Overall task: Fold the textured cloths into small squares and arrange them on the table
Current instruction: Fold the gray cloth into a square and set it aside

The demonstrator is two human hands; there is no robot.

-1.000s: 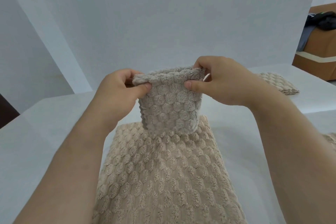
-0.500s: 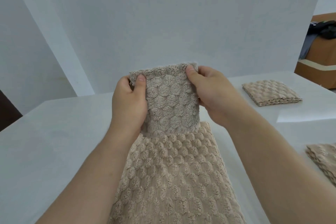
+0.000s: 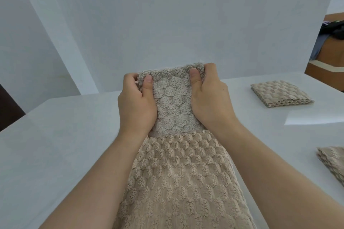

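We stand over a wide white surface (image 3: 55, 145) with a long beige bubble-textured cloth (image 3: 178, 182) running down its middle toward us. Its far end is turned back over itself, the flatter grey-beige underside facing up between our hands. Our left hand (image 3: 136, 106) grips the left edge of that flap and our right hand (image 3: 210, 102) the right edge, each thumb pressed on top near a far corner, the other fingers (image 3: 211, 67) curled behind, clamped on the cloth. A folded beige square cloth (image 3: 281, 94) lies far right; another folded cloth's corner (image 3: 333, 161) shows at the right edge
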